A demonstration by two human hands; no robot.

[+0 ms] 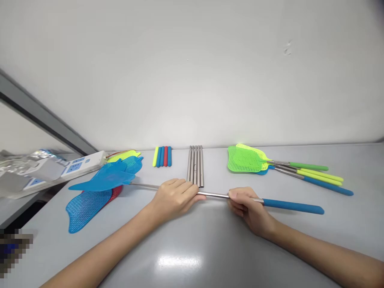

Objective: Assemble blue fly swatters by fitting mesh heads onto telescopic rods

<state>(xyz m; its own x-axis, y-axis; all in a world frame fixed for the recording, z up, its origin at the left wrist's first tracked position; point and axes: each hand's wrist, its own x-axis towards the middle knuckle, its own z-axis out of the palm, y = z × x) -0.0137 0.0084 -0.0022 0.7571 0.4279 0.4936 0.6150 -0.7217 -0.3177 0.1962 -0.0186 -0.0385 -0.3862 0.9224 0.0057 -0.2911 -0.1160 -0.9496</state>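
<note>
Over the table (216, 244), left hand (176, 197) had its grip clamped on a blue swatter (213, 195); yep, right hand (249, 207) too.

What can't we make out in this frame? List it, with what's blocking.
- Steel rod, gripped stretches: head view, covered by the left hand and right hand.
- Red swatter head, most of its shape: head view, under blue swatter heads.
- Power strip, far-left part: head view, behind crumpled wrapping.
- Lower-left patch: head view, pixelated and cut by the left edge.
</note>
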